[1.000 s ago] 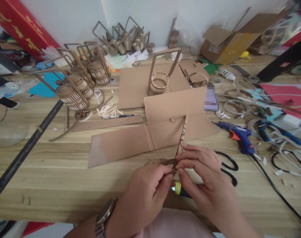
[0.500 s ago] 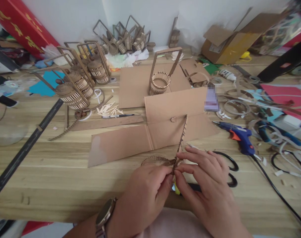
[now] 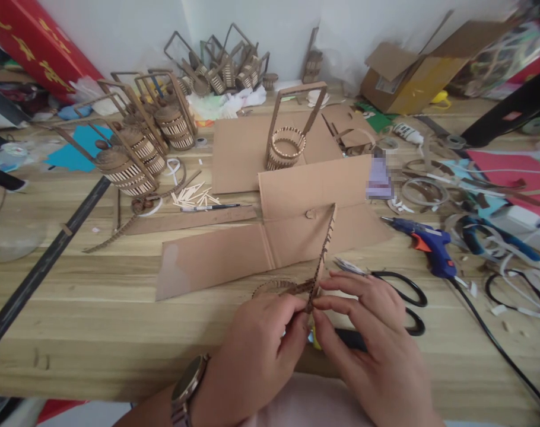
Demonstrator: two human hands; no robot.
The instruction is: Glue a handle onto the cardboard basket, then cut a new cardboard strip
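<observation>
Both hands meet low in the middle of the view. My left hand [image 3: 256, 350], with a watch on its wrist, pinches the near end of a thin corrugated cardboard strip [image 3: 324, 249]. My right hand [image 3: 368, 338] pinches the same strip from the right, fingertips touching the left hand's. The strip runs up and away over a flat brown cardboard sheet [image 3: 292, 231] and curls into a loop to the left of the fingers. A yellow-tipped tool [image 3: 314, 339] lies under my hands, mostly hidden.
Black-handled scissors [image 3: 407, 296] lie right of my hands, a blue glue gun [image 3: 430, 243] with its black cord beyond them. Several small cardboard baskets [image 3: 132, 160] stand at the back left, one basket [image 3: 288, 145] at centre. An open carton [image 3: 407, 77] sits back right.
My hands have shifted slightly toward me along the strip, uncovering more of the scissors. The strip's loop on the left has grown a little rounder.
</observation>
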